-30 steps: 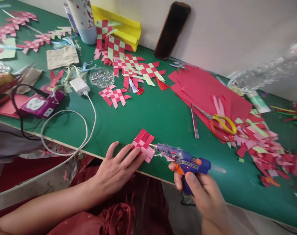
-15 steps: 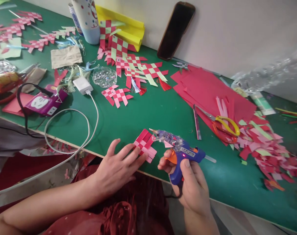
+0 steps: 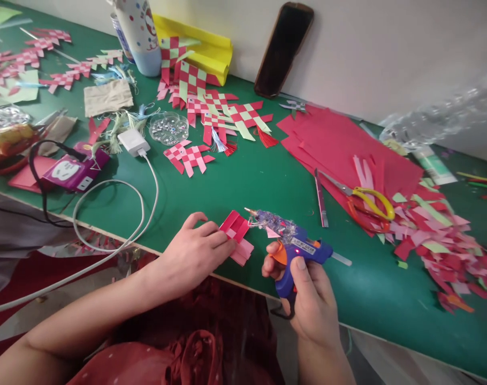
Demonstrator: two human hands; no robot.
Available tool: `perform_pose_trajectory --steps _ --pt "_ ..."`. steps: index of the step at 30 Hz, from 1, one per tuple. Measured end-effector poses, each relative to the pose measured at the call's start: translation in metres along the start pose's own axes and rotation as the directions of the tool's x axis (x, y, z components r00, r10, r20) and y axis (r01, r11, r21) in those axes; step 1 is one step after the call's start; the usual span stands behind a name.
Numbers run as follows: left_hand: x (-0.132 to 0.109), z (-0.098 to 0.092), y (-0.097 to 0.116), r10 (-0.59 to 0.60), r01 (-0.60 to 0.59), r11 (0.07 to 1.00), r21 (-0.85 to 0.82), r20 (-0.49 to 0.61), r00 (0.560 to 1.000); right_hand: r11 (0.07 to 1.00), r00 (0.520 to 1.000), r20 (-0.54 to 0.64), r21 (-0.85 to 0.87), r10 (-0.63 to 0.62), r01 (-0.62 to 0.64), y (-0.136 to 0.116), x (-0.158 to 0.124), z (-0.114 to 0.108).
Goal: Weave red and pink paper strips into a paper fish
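Note:
My left hand (image 3: 193,251) rests at the near edge of the green table (image 3: 267,182), its fingers curled and pinching the left side of a small red and pink woven paper piece (image 3: 238,235). In my right hand (image 3: 307,294) I grip a blue glue gun (image 3: 295,251) with an orange trigger; a red light shows on its side. The gun's metal tip points left and hovers just above the woven piece's upper right corner.
Finished woven paper shapes (image 3: 215,112) lie at the back, near a round dish of googly eyes (image 3: 168,128) and a white charger with cable (image 3: 133,141). Yellow-handled scissors (image 3: 359,200), red paper sheets (image 3: 340,144) and a heap of paper scraps (image 3: 440,240) fill the right. A phone (image 3: 283,48) leans on the wall.
My left hand's fingers went from lying flat on the woven piece to curling and pinching it. The right hand drew the glue gun left and up, its tip lifting above the piece.

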State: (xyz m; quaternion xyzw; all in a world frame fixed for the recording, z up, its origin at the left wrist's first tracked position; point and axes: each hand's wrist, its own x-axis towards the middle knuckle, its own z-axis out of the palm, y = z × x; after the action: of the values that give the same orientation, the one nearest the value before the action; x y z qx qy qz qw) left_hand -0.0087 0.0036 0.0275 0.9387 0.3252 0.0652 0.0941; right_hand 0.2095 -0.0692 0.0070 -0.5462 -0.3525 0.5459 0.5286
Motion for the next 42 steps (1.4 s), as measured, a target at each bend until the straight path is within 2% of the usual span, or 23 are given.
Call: perform_pose_trajectory --steps 8,16,19,22,26,35,42 --pt "0.007 0.007 -0.014 0.079 -0.089 0.984 -0.154 -0.071 0.994 0.999 0.999 -0.015 0.011 0.031 -0.03 0.003 -0.009 -0.014" --pt "0.013 0.001 -0.017 0.196 -0.192 0.966 -0.172 0.003 0.981 0.993 0.998 -0.004 -0.103 0.06 -0.06 -0.004 -0.019 -0.026" --pt "0.018 -0.001 -0.019 0.242 -0.223 0.944 -0.244 0.052 0.969 0.988 0.997 0.043 -0.147 0.059 -0.052 -0.004 -0.028 -0.036" --pt "0.023 -0.003 -0.023 0.263 -0.228 0.905 -0.36 0.051 0.963 0.98 0.995 0.059 -0.187 0.085 -0.072 -0.005 -0.038 -0.045" --pt "0.027 -0.006 -0.023 0.244 -0.191 0.889 -0.417 0.078 0.967 0.96 0.988 0.051 -0.249 0.145 -0.128 -0.004 -0.049 -0.05" --pt "0.031 -0.003 -0.006 0.11 -0.062 0.958 -0.279 0.16 0.981 0.966 0.991 0.039 -0.232 0.126 -0.114 -0.001 -0.053 -0.054" --pt "0.031 -0.002 -0.005 0.091 -0.042 0.958 -0.283 0.162 0.983 0.97 0.987 0.068 -0.206 0.148 -0.131 -0.005 -0.06 -0.05"
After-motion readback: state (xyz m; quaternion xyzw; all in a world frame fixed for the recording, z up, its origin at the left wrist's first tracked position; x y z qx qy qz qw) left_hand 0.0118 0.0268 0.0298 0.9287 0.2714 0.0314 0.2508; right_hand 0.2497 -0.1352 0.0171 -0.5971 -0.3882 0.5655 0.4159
